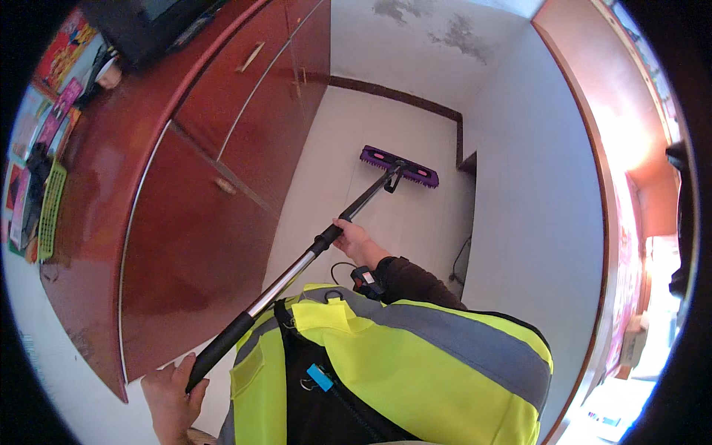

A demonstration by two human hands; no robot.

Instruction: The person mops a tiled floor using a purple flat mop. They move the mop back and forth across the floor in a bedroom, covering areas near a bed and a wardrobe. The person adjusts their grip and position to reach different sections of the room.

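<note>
A flat mop with a purple head [382, 159] rests on the pale floor, its long black and silver handle [288, 276] slanting down toward me at the lower left. My left hand [172, 393] is closed around the black grip at the handle's upper end. Farther along the pole, my right hand [353, 240] wraps the handle near its black joint; some of its fingers are hidden behind the pole. The mop head lies apart from both the cabinet and the far wall.
To the left stands a dark red cabinet [204, 267], with a green basket [52, 211] and a cup [109, 74] on top. A pale panel [538, 185] rises at the right, with a dark gap and a cable [460, 259] beside it. Dark baseboard [397, 98] runs along the stained far wall.
</note>
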